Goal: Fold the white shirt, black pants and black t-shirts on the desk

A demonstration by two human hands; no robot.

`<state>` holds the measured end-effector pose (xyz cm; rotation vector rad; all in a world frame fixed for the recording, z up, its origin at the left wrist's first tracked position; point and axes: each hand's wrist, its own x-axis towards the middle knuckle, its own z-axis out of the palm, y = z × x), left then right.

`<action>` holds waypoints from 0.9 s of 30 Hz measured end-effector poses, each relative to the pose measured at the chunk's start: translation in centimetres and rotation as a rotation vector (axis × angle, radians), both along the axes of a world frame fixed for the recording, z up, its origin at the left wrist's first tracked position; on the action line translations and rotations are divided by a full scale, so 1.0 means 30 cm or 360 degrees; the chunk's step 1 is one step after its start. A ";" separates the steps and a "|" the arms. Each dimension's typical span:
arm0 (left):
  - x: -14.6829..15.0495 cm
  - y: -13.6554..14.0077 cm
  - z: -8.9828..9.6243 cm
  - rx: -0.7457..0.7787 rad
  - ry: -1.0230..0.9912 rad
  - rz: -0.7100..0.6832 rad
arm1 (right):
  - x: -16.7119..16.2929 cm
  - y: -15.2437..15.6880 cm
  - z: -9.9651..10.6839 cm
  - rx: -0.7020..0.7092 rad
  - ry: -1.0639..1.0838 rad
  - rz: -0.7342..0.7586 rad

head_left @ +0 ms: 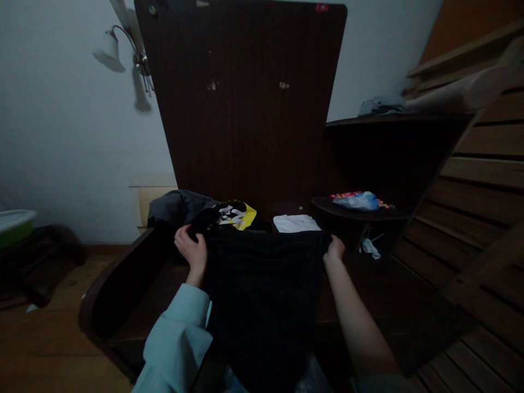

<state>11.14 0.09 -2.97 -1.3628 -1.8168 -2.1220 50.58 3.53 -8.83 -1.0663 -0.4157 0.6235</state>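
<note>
A black garment (pixel 262 295) hangs stretched between my two hands, its straight upper edge held level. Whether it is a pair of trousers or a top is hard to tell in the dim light. My left hand (pixel 192 248) grips the upper left corner, fingers folded over the cloth. At the upper right corner, my right hand (pixel 335 249) is closed on the same edge. Just beyond my left hand lies dark cloth with a yellow and white print (pixel 235 214), beside a grey bundle of cloth (pixel 178 206). A folded white cloth (pixel 297 223) sits behind the garment.
The dark wooden bench (pixel 117 289) has a curved armrest at left and a tall brown panel (pixel 245 109) behind. Corner shelves at right hold a blue and white plastic bag (pixel 358 201). Wooden slats (pixel 487 180) stand farther right; a wall lamp (pixel 109 52) hangs upper left.
</note>
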 end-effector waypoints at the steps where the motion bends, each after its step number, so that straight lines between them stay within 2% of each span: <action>1: 0.029 -0.013 -0.002 -0.0008 0.0210 -0.0143 | -0.009 0.001 0.004 -0.0045 0.0004 -0.0056; 3: 0.088 -0.032 -0.021 -0.0150 0.0564 -0.0660 | -0.026 0.002 0.013 -0.0126 0.0030 -0.0184; 5: 0.140 -0.041 -0.055 -0.0415 0.0895 -0.1170 | -0.036 -0.002 0.024 -0.0180 0.0028 -0.0262; 6: 0.160 -0.043 -0.074 -0.0559 0.1044 -0.1350 | -0.037 -0.006 0.030 -0.0201 0.0024 -0.0309; 8: 0.184 -0.042 -0.110 -0.0830 0.1277 -0.1519 | -0.033 -0.022 0.044 -0.0227 0.0024 -0.0428; 10: 0.191 -0.039 -0.135 -0.1036 0.1414 -0.1560 | -0.026 -0.042 0.060 -0.0257 -0.0013 -0.0618; 13: 0.182 -0.033 -0.145 -0.1175 0.1486 -0.1619 | -0.026 -0.069 0.084 -0.0416 -0.0213 -0.0850; 16: 0.173 -0.028 -0.134 -0.1134 0.1486 -0.1692 | -0.050 -0.085 0.099 -0.0534 -0.0374 -0.0767; 19: 0.177 -0.028 -0.127 -0.1002 0.1479 -0.1675 | -0.096 -0.100 0.111 -0.0404 -0.0671 -0.0756; 22: 0.189 -0.036 -0.130 -0.0945 0.1516 -0.1572 | -0.169 -0.120 0.119 -0.0121 -0.1154 -0.0789; 24: 0.197 -0.042 -0.137 -0.0954 0.1533 -0.1541 | -0.231 -0.133 0.117 0.0069 -0.1385 -0.0527; 27: 0.199 -0.043 -0.146 -0.1015 0.1542 -0.1565 | -0.329 -0.149 0.098 0.0213 -0.1651 0.0302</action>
